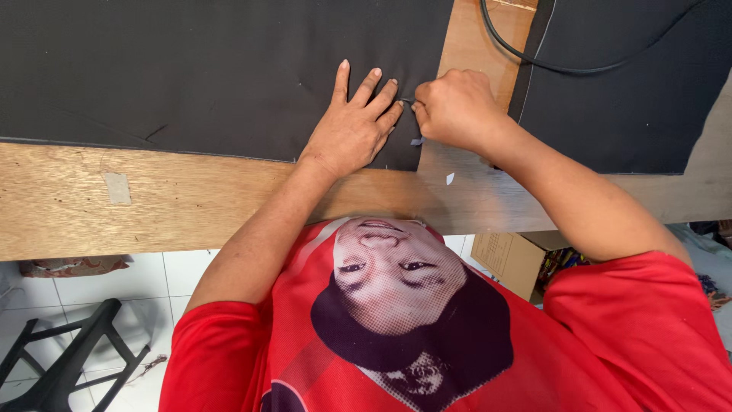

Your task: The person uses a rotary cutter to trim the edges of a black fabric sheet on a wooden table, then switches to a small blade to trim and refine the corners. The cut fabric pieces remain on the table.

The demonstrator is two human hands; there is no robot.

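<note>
A large sheet of black fabric (213,69) is spread over a wooden table (175,198). The left hand (352,128) is laid flat on the fabric near its right edge, fingers (341,80) stretched out and slightly spread, nothing gripped in it. The right hand (456,108) is curled into a fist just beside the left fingertips, at the very edge of the fabric; its thumb and forefinger are pinched together on something small and grey, too small to be made out. A second black sheet (633,84) is laid to the right, kept apart from the first by a strip of bare wood, and a black cable (534,59) is draped across its upper part. Two small pale scraps (449,178) are seen on the wood below the right hand, and a piece of tape (117,188) is stuck to the table at the left. Below the table's edge, a cardboard box (509,259) is set on the white tiled floor (91,290); its contents cannot be seen. A black stool (65,358) is seen at the lower left.
</note>
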